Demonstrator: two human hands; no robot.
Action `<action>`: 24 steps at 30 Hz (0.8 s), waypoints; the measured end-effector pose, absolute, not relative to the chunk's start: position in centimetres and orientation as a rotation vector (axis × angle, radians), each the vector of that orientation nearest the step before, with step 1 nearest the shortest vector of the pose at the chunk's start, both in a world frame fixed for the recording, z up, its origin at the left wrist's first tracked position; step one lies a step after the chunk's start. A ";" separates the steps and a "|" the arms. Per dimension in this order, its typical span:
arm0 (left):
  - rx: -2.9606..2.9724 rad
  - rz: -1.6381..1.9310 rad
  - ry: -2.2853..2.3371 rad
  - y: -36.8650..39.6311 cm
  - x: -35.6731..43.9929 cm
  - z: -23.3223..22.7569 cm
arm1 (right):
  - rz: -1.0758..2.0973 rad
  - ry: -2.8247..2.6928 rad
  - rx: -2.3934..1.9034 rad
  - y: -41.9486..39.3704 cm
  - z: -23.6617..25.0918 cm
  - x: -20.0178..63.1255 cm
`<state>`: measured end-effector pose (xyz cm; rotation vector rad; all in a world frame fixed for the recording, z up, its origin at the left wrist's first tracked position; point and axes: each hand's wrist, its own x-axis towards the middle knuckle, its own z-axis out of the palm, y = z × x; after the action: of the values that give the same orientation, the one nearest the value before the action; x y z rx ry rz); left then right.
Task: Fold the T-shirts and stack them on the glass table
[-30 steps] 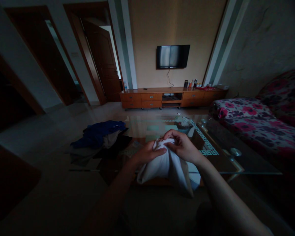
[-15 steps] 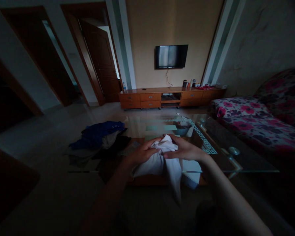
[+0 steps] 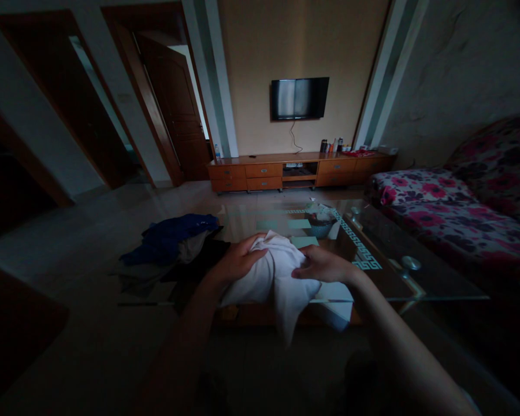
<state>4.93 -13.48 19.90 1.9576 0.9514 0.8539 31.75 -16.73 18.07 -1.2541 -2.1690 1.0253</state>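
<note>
Both hands, left hand (image 3: pixel 236 263) and right hand (image 3: pixel 325 266), pinch a crumpled white cloth garment (image 3: pixel 277 280); folding seems barely begun, and left of them a dark clothes pile (image 3: pixel 173 245) waits.

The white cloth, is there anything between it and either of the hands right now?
Nothing visible. Both hands already grip the white cloth: the left hand bunches its left side, the right hand pinches its right side. It hangs over the near edge of the glass table, apart from the clothes pile.
</note>
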 end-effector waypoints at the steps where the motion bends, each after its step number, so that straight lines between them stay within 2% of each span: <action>1: 1.947 0.873 0.939 -13.5 4.8 20.3 | 1.023 -2.153 -1.254 -16.7 18.1 31.9; 6: 1.816 1.047 0.970 -13.5 4.2 21.7 | 0.743 -1.872 -1.104 -16.7 18.2 31.8; 9: 1.810 1.133 1.035 -13.5 3.8 22.2 | 0.708 -1.772 -1.147 -16.3 17.2 31.9; 13: 1.821 1.223 1.012 -13.4 3.1 22.7 | 0.891 -1.626 -1.335 -15.7 15.8 32.7; 16: 1.762 1.277 1.005 -13.3 2.8 22.8 | 1.270 -1.550 -1.449 -16.0 15.6 33.2; 19: 1.693 1.346 1.050 -13.3 2.8 22.9 | 1.584 -1.608 -1.376 -16.6 15.8 32.9; 24: 1.652 1.346 1.063 -13.7 3.1 23.1 | 1.539 -1.749 -1.125 -16.5 15.7 32.0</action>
<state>3.05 -13.65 23.11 1.6518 1.0631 1.3456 32.05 -16.47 15.74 -1.1252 -1.7490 1.5392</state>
